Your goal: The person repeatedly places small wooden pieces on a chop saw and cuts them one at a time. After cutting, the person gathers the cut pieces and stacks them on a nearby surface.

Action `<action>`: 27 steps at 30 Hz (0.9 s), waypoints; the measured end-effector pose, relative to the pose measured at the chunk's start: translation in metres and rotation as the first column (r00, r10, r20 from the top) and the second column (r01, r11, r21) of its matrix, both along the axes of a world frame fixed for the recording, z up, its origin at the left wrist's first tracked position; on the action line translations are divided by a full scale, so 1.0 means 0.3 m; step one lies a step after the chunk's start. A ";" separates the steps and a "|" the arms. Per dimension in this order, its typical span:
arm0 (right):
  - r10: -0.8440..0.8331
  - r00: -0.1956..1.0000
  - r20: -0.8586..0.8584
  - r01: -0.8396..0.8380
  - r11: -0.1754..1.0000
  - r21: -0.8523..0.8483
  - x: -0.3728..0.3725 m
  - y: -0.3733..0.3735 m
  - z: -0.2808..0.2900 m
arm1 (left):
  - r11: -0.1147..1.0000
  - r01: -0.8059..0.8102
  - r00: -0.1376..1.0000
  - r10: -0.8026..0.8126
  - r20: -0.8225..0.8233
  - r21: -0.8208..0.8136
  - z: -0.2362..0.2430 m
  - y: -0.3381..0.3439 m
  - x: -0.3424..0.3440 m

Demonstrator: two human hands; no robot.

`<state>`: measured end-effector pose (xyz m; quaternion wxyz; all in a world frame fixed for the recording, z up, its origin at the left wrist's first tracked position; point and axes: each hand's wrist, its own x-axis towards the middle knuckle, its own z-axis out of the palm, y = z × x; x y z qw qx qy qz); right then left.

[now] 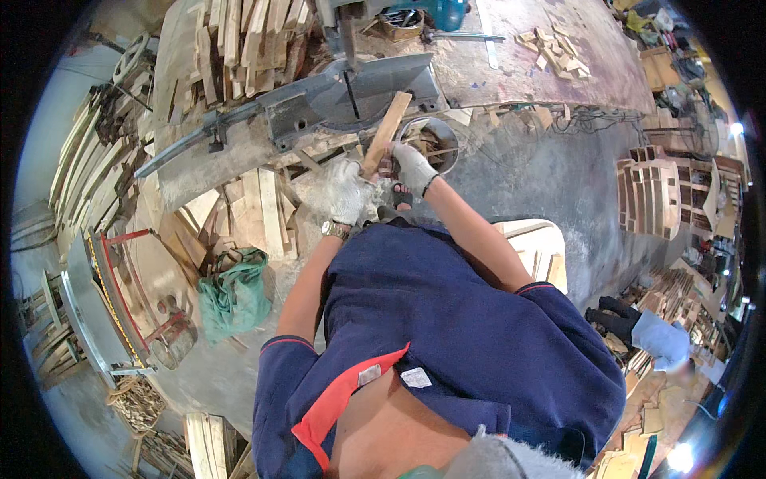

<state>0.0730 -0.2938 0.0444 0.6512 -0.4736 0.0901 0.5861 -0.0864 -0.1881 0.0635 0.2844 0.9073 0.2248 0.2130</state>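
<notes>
Both hands wear pale knit gloves at a short wooden board (pixel 391 120), which slants up toward the grey mitre saw base (pixel 299 108). My left hand (pixel 348 191) is closed at the board's lower end, with a watch on that wrist. My right hand (pixel 412 168) is closed on the board's right side, a little higher up. Just behind my right hand is a round metal bin (pixel 448 153) holding wood offcuts. The saw's upper part runs out of the top of the view, so its blade cannot be clearly made out.
A workbench (pixel 574 92) carries wood stacks and small blocks (pixel 558 52). Planks (pixel 263 207), a green sack (pixel 231 295) and a metal-framed rack (pixel 116 295) lie left. At right are stacked wooden pieces (pixel 670 195), cables (pixel 590 120) and another person (pixel 658 343) among timber.
</notes>
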 end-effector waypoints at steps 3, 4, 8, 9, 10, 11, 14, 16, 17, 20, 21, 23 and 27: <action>-0.185 0.971 0.150 0.201 0.974 -0.104 0.031 -0.073 0.028 | 0.990 0.099 0.995 -0.098 0.015 -0.105 0.027 -0.051 0.001; -0.256 0.958 0.131 0.272 0.955 -0.122 0.057 -0.109 0.061 | 0.986 0.113 0.993 -0.107 0.057 -0.120 0.035 -0.059 -0.002; 0.134 0.532 0.836 0.480 0.766 -0.428 0.244 -0.258 0.245 | 0.977 0.034 0.997 -0.047 -0.055 -0.213 0.054 -0.072 -0.012; 0.297 0.166 0.940 0.640 0.693 -0.332 0.299 -0.283 0.280 | 0.965 -0.014 0.992 -0.019 -0.121 -0.263 0.054 -0.075 -0.015; 0.101 0.101 0.990 0.689 0.710 -0.143 0.359 -0.311 0.305 | 0.967 -0.017 0.987 -0.024 -0.156 -0.255 0.053 -0.079 -0.019; -0.129 0.021 0.991 0.644 0.760 0.085 0.400 -0.347 0.308 | 0.965 0.009 0.991 -0.043 -0.125 -0.261 0.050 -0.083 -0.017; 0.127 -0.072 0.989 0.716 0.697 -0.037 0.430 -0.466 0.168 | 0.921 -0.002 0.979 -0.077 -0.188 -0.389 0.038 -0.110 -0.014; 0.552 0.078 0.830 0.617 0.628 -0.475 0.351 -0.547 -0.017 | 0.915 0.058 0.993 -0.095 -0.075 -0.398 0.026 -0.128 0.004; 0.732 0.338 0.591 0.392 0.461 -0.796 0.301 -0.593 -0.101 | 0.914 0.095 0.994 -0.109 -0.014 -0.394 0.020 -0.135 0.014; 0.751 0.338 0.567 0.311 0.480 -0.820 0.202 -0.665 -0.194 | 0.951 0.192 0.973 -0.217 -0.079 -0.243 0.010 -0.133 0.037; 0.693 0.372 0.617 0.396 0.483 -0.781 0.208 -0.666 -0.170 | 0.944 0.200 0.973 -0.223 -0.059 -0.262 0.005 -0.131 0.043; 0.572 0.281 0.771 0.573 0.544 -0.612 0.235 -0.650 -0.055 | 0.920 0.168 0.955 -0.241 -0.172 -0.355 0.000 -0.134 0.040; 0.329 -0.002 0.944 0.737 0.638 -0.221 0.408 -0.557 0.146 | 0.922 0.300 0.920 -0.348 -0.182 -0.246 -0.012 -0.139 0.030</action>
